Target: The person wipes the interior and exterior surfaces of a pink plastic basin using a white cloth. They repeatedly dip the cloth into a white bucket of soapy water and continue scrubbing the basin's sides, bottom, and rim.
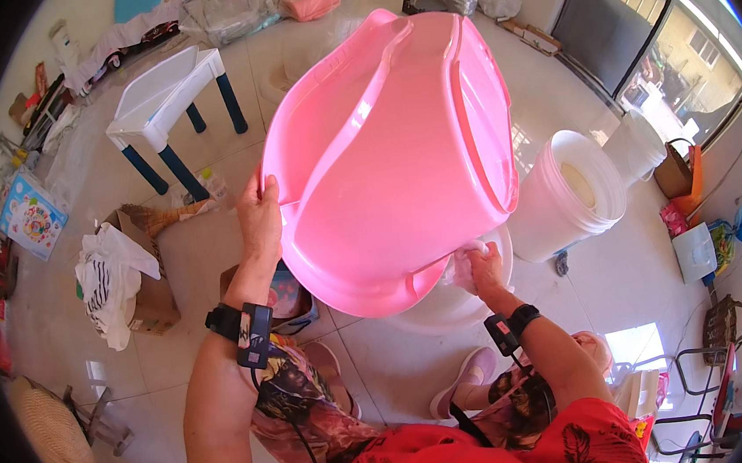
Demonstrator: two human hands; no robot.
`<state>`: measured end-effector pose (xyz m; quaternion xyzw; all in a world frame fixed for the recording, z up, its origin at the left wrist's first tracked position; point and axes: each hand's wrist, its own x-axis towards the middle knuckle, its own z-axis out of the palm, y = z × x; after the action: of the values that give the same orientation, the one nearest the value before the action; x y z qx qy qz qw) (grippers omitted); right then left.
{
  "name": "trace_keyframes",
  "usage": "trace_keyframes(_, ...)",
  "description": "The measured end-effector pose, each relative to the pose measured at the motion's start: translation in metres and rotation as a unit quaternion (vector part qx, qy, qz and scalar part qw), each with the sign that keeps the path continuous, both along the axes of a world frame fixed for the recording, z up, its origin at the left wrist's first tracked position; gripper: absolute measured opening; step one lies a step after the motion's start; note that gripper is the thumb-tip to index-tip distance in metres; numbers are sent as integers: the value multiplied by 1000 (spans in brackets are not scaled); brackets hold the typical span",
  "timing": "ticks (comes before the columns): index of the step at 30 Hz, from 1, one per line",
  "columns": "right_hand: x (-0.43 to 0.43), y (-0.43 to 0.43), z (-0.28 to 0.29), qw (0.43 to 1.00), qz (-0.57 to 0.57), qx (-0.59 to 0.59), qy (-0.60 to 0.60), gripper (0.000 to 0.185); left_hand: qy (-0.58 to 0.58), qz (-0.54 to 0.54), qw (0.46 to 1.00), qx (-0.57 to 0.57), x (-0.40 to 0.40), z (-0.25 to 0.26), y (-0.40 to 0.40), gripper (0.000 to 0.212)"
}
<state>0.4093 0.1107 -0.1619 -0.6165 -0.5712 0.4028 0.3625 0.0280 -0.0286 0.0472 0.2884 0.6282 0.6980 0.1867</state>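
Observation:
A large pink plastic tub (384, 157), probably a baby bathtub, is tilted up in front of me with its outer side and base towards the camera. My left hand (261, 218) grips its rim at the left, thumb on the outside. At the tub's lower right edge, my right hand (485, 266) is closed on a pale, wet-looking cloth (462, 270). Beneath that hand stands a wide white basin (504, 253), partly hidden by the tub.
Right of the tub stand a white bucket (542, 216) and another white bucket (638, 142). A small white table (176, 90) with dark legs is at upper left. Below it is a cardboard box (155, 296) with a white bag. Folding chairs (694, 368) stand at lower right.

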Motion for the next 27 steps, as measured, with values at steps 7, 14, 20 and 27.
trace_keyframes(7, 10, -26, 109, 970, 194, 0, -149, 37, -12, -22, 999, 33, 6, 4, 2, 37)
trace_keyframes(14, -33, -73, 239, 939, 303, 107, -125, 44, -10, -35, 999, 31, 10, 12, -1, 39)
trace_keyframes(20, -105, -47, 350, 936, 305, 176, -17, 41, 33, -19, 997, 59, 15, 9, 1, 37)
trace_keyframes(27, -204, 80, 410, 858, 247, 413, -181, 51, 72, -51, 995, 46, 29, 13, -1, 41)
